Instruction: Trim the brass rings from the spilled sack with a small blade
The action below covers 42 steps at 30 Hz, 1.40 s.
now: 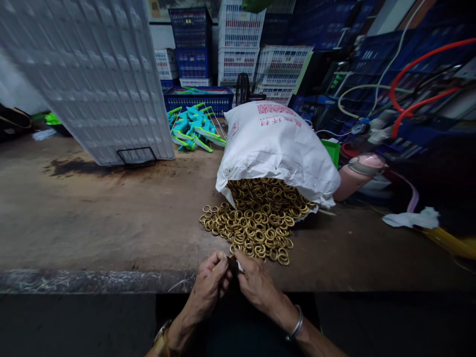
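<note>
My left hand point(210, 283) and my right hand point(256, 282) meet at the near edge of the workbench point(92, 223). Both are closed in a pinch around a small dark piece point(233, 265) with a bit of white on it; I cannot make out what it is. Just beyond my hands lies a heap of brass rings point(253, 223), which spill from the open mouth of a white woven sack point(277, 144) with red print, lying on its side.
A tall white ribbed panel point(92, 74) leans at the back left. Turquoise plastic parts point(193, 130) lie behind the sack, with blue and white crates point(238, 44) stacked beyond. Red hoses, cables and a pink cylinder point(357, 173) crowd the right side.
</note>
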Available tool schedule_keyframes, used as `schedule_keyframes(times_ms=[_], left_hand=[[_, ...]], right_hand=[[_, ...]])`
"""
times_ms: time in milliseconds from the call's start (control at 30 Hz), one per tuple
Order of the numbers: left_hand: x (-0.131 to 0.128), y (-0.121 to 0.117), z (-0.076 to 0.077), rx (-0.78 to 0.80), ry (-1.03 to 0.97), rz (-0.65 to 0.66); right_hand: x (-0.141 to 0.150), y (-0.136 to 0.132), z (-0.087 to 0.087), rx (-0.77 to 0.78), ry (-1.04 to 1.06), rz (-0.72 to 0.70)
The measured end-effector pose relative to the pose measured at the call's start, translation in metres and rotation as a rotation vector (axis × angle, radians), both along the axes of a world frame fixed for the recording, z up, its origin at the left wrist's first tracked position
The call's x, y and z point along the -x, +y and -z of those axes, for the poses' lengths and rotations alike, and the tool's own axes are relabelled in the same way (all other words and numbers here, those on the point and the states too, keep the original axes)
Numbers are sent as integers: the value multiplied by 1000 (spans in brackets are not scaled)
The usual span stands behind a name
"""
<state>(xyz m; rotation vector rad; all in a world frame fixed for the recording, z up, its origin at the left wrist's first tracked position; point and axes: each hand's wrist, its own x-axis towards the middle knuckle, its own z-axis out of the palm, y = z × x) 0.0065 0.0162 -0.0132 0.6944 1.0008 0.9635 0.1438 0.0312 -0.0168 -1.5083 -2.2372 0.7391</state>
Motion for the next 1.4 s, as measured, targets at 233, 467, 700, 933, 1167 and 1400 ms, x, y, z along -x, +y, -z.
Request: schedule_keyframes(times_ms=[233, 467, 700, 933, 1167, 1400], left_hand=[[2, -1, 1, -43, 84, 23], [5, -4, 3, -127, 168, 13], [14, -21, -11, -106, 10, 25], [21, -3, -18, 80, -308, -167], [29, 0, -4, 80, -433, -159], [34, 5, 3, 204, -546, -157]], right_hand=[[0, 0, 4, 0, -20, -6], [0, 0, -2, 52, -7, -51], [-5, 1, 9, 6, -127, -7], [4, -1, 10, -71, -185, 110], [14, 4, 8, -91, -431, 139], [9, 3, 11, -81, -324, 139]])
